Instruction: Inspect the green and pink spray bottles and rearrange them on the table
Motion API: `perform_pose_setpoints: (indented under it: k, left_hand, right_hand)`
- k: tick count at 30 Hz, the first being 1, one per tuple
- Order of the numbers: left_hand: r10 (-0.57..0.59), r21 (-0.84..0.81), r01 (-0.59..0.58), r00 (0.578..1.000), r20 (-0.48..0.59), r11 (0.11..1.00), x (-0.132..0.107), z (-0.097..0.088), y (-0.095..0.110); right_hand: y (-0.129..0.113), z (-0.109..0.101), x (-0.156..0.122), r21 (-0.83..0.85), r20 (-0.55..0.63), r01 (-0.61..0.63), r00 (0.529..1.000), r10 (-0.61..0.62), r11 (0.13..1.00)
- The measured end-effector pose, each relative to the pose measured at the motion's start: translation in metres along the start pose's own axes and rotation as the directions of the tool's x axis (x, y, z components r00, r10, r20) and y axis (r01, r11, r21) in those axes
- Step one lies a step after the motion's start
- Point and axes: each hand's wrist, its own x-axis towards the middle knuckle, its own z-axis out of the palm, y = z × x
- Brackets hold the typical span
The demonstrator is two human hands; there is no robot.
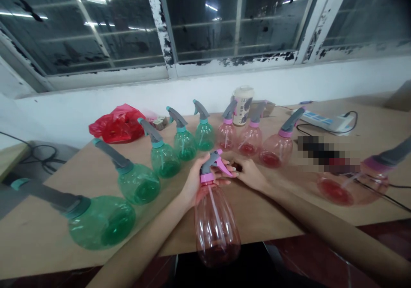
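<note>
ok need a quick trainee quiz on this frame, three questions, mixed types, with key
1. How many green bottles stand on the table?
2. True or false: the left hand holds a pink bottle.
3. Where is the cup? A: on the power strip. B: behind two pink bottles. C: inside the red bag.

Key: 1. Five. 2. True. 3. B.

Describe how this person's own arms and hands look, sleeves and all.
Both forearms are slender and bare, with no sleeves in view. The left hand and right hand are ungloved. No watch or bracelet shows.
</note>
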Motion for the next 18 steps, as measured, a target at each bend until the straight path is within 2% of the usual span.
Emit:
perform_pose_setpoints:
  k: [7,13,18]
  left_hand:
    - [0.008,-0.011,-0.008,1.000,-0.001,1.000,0.000,-0.001,0.001]
    - [0.033,0.023,-0.032,0.999,-0.042,0.999,0.001,-0.001,0.000]
    - [0.094,0.053,-0.087,0.982,-0.163,0.995,0.000,-0.002,0.001]
  right_hand:
    - [-0.005,0.000,-0.003,0.099,-0.079,-0.025,0.996,0.033,0.995]
    - [-0.007,0.003,-0.004,0.036,-0.022,0.084,0.996,-0.083,0.996]
    - [-0.011,0.003,-0.004,-0.023,0.043,0.157,0.987,-0.156,0.987]
